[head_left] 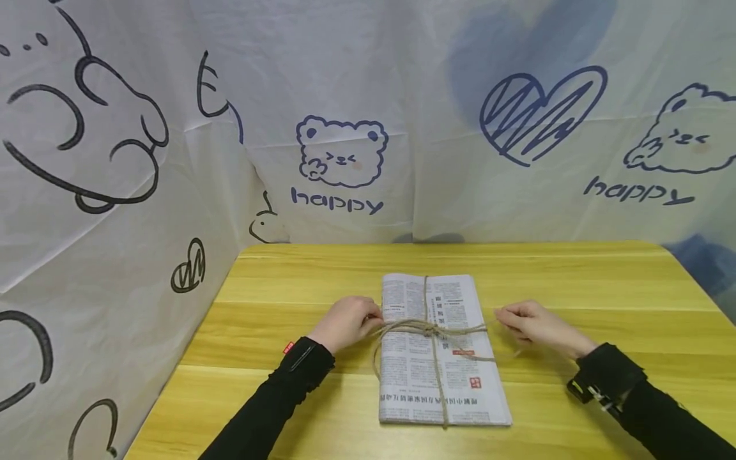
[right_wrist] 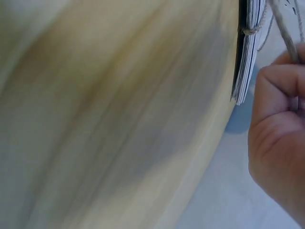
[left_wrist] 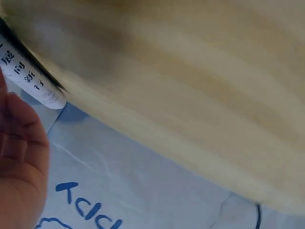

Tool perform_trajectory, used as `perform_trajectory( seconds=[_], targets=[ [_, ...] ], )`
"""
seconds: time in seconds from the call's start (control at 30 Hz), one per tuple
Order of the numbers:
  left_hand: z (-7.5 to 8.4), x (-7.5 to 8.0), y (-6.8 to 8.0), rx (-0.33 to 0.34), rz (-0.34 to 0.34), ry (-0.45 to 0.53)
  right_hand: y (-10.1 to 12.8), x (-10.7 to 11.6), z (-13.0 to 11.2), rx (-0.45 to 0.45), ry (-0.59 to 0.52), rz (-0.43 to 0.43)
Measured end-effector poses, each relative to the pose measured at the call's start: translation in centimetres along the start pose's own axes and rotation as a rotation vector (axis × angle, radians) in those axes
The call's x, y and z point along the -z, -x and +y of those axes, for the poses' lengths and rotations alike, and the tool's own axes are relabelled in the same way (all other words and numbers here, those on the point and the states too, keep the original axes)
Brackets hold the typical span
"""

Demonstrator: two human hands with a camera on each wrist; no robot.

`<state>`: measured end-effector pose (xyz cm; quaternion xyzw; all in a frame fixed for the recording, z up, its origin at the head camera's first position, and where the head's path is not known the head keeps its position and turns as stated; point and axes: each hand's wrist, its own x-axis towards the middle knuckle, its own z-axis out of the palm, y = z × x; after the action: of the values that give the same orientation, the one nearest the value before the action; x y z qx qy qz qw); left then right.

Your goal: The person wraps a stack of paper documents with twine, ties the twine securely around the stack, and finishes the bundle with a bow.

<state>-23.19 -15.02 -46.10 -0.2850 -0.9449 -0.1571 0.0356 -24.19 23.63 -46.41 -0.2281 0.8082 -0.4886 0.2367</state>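
Note:
A folded stack of newspapers lies in the middle of the yellow wooden table, bound crosswise with brown twine knotted on top. At the bundle's left edge my left hand grips the twine with curled fingers. To the right of the bundle my right hand pinches a twine end; the right wrist view shows the twine running into my curled fingers beside the paper's edge. The left wrist view shows part of my hand and a newspaper corner.
A white cloth backdrop printed with bears, hearts and "happy" hangs behind the table and along its left side. Bare tabletop stretches on both sides of the bundle and behind it.

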Motion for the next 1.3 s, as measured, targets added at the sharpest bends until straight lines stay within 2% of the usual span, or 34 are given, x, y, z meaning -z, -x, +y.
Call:
perform_trajectory(
  seconds=[0.07, 0.13, 0.2, 0.3, 0.43, 0.5, 0.53, 0.6, 0.67, 0.77, 0.93, 1.07, 1.3],
  targets=[
    [-0.2, -0.2, 0.1, 0.041, -0.011, 0.055, -0.2, -0.2, -0.2, 0.011, -0.007, 0.006],
    [-0.3, -0.2, 0.3, 0.055, 0.006, 0.086, -0.5, -0.5, -0.4, 0.012, 0.016, 0.046],
    [-0.5, -0.2, 0.6, 0.024, 0.049, 0.085, -0.7, -0.8, -0.7, 0.016, 0.081, 0.123],
    [-0.7, -0.1, 1.2, -0.055, 0.131, 0.032, -0.7, -1.5, -1.2, 0.067, 0.237, 0.259],
    [-0.7, 0.0, 2.1, -0.116, 0.171, -0.055, -0.3, -2.8, -2.1, 0.215, 0.449, 0.430],
    [-0.7, 0.0, 2.4, -0.135, 0.167, -0.104, -0.2, -3.6, -2.4, 0.284, 0.525, 0.435],
    [-0.7, 0.0, 2.4, -0.145, 0.160, -0.133, -0.2, -4.0, -2.6, 0.307, 0.562, 0.411],
    [-0.7, 0.0, 2.4, -0.169, 0.150, -0.190, -0.2, -4.9, -2.7, 0.335, 0.624, 0.330],
    [-0.6, -0.1, 2.3, -0.190, 0.142, -0.248, -0.3, -5.6, -2.7, 0.322, 0.651, 0.243],
    [-0.5, -0.3, 2.2, -0.206, 0.142, -0.298, -0.6, -6.3, -2.8, 0.262, 0.630, 0.185],
    [-0.5, -0.6, 2.3, -0.199, 0.190, -0.286, -1.7, -6.5, -3.0, 0.178, 0.491, 0.210],
    [-0.5, -0.8, 2.2, -0.201, 0.232, -0.266, -2.3, -6.3, -2.9, 0.171, 0.402, 0.183],
    [-0.4, -1.0, 2.1, -0.198, 0.248, -0.236, -2.8, -6.3, -2.8, 0.181, 0.236, 0.144]
  ],
)
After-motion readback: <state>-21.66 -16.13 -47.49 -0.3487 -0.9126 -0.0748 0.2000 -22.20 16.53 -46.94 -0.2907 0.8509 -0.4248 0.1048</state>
